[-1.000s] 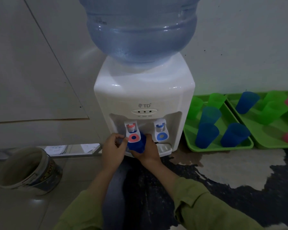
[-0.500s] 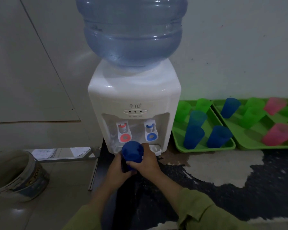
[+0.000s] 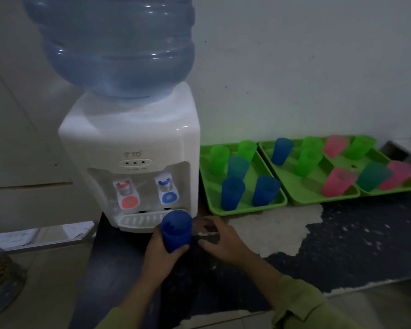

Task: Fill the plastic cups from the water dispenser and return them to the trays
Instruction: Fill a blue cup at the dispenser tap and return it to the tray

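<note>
Change: right hand [image 3: 220, 238] released blue cup [image 3: 176, 232], fingers relaxed.
Left hand [image 3: 160, 256]: grips cup.
Surface: dark patchy worktop [image 3: 356, 236], white wall [image 3: 294, 67].

Bare utility corner, water dispenser [image 3: 133, 143], green trays [image 3: 247, 208] on peeling dark surface [image 3: 356, 243], plain white wall [image 3: 294, 67]

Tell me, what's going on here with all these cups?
A person is at a white water dispenser. The left hand has its grip round a blue cup just in front of the drip grille; the right hand is open beside it, holding nothing. Green trays to the right hold blue, green and pink cups.
</note>
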A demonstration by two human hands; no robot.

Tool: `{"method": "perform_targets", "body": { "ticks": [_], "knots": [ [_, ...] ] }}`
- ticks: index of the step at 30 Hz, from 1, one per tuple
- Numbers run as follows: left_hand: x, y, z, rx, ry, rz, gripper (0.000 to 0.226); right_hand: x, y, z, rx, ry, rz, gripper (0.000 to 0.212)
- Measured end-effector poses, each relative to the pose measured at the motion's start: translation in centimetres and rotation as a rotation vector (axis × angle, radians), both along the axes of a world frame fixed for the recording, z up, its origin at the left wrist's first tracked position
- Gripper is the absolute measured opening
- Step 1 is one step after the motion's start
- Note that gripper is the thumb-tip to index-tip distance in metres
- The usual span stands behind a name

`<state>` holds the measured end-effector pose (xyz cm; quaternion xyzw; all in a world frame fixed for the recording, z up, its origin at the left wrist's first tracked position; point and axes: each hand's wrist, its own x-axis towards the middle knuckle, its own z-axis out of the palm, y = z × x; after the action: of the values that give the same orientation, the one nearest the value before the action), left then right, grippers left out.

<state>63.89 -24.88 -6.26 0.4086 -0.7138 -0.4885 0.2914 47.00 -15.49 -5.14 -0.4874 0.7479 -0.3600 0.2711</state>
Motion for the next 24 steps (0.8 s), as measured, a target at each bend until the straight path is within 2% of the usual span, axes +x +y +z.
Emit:
{"method": "perform_targets", "body": {
  "ticks": [3,7,13,21,24],
  "knots": [
    [-2.7,1.6,-0.1,-0.004,-0.02,-0.035,0.074,-4.9,3.4,-1.0,0.035,0.066,-0.115,0.054],
    [-7.1,4.2,-0.3,0.015,-0.048,-0.117,0.085,-11.5,7.9,-2.2,0.088,0.142,-0.227,0.051],
    [-15.1,8.7,-0.4,0.036,-0.018,-0.224,0.077,-21.6,13.2,-3.4,0.178,0.245,-0.329,0.048],
    [-26.6,12.9,-0.2,0.066,0.025,-0.178,0.075,-32.2,17.0,-4.9,0.341,0.492,-0.246,0.046],
    [-31.2,13.7,0.7,0.069,0.016,-0.197,0.071,-35.0,17.6,-5.5,0.419,0.538,-0.191,0.056]
  ]
}}
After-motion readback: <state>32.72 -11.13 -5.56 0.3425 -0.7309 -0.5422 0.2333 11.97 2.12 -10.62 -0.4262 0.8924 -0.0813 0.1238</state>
